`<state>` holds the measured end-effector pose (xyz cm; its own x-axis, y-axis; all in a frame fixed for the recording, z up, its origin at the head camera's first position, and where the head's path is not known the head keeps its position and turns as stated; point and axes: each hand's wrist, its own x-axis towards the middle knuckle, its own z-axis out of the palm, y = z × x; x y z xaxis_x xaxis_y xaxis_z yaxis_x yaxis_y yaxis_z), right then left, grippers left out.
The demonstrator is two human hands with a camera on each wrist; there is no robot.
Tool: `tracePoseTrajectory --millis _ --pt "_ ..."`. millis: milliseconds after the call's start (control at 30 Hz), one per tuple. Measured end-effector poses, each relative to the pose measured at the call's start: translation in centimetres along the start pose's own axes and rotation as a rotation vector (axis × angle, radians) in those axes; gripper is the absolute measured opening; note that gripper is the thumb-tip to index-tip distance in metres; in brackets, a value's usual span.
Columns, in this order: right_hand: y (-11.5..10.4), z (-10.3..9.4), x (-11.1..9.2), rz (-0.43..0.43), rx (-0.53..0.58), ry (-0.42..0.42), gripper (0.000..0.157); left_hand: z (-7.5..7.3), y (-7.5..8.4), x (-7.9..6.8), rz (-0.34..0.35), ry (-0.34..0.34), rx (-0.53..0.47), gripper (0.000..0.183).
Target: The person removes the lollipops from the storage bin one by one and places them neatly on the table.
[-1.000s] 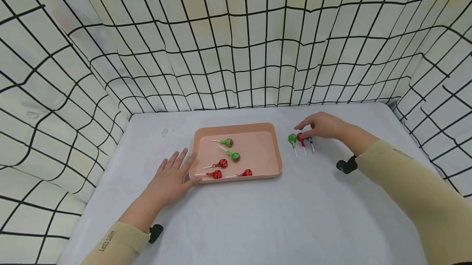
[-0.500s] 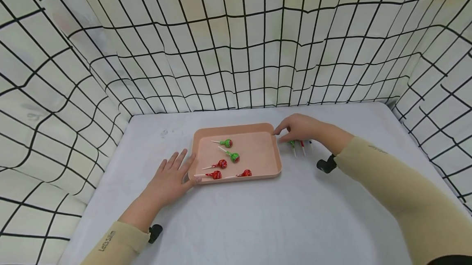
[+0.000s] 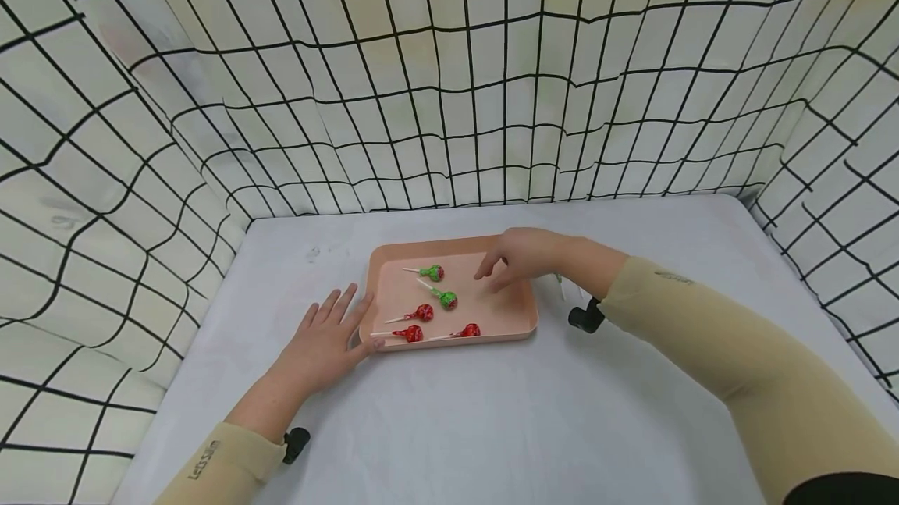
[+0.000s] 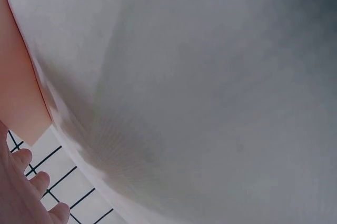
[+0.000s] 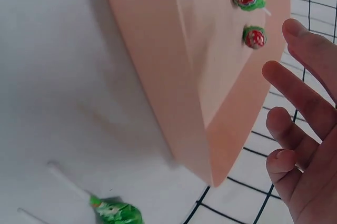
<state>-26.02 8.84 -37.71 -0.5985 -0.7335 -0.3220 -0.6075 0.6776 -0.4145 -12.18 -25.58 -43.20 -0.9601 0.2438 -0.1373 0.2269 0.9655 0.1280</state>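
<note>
Inside the tray (image 3: 472, 259), two green lollipops (image 3: 448, 300) lie in the left and middle part, with three red lollipops (image 3: 424, 311) nearer its front edge. Another green lollipop (image 5: 118, 212) lies outside the tray's right end. Each is probably light, with a hard, breakable head under a slick wrapper; the stiff, thin stick or the rounded head should suit a pinch. The right hand (image 3: 527, 254) hangs over the tray's right end, fingers bent and apart, holding nothing. The left hand (image 3: 323, 345) lies with fingers straight and spread beside the tray's left end, thumb at its near corner.
</note>
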Motion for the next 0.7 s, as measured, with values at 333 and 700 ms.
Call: tracePoseTrajectory --millis 333,700 --pt "-2.0 1.5 1.5 -0.045 0.003 -0.101 0.023 -0.1 0.2 0.0 -0.004 -0.005 0.005 0.085" --pt "-3.2 3.4 2.3 -0.035 -0.084 -0.147 0.017 -0.1 0.0 0.1 -0.006 -0.011 0.005 0.085"
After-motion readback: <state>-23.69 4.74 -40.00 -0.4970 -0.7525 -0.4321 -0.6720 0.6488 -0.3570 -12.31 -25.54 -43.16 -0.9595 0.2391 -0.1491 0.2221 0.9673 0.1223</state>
